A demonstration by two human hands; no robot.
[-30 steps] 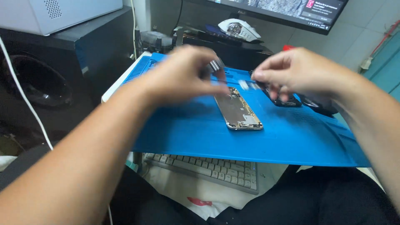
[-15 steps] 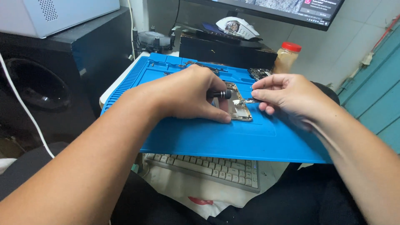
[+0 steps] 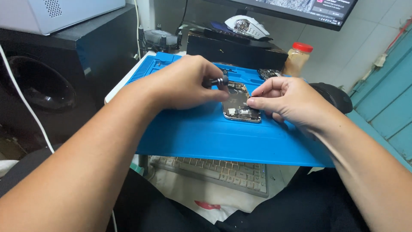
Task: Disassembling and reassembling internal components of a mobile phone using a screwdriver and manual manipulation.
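A white tiled wall [image 3: 369,25] rose behind a monitor [image 3: 300,6]. Teal boards [image 3: 386,99] lined the right side. A black speaker [image 3: 47,81] stood at left under a grey case [image 3: 51,13]. Light was soft and even.

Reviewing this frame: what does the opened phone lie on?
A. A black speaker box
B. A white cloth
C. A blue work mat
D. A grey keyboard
C: the opened phone with exposed insides lies flat on the blue rubber work mat, between the left hand holding a small dark screwdriver and the right hand.
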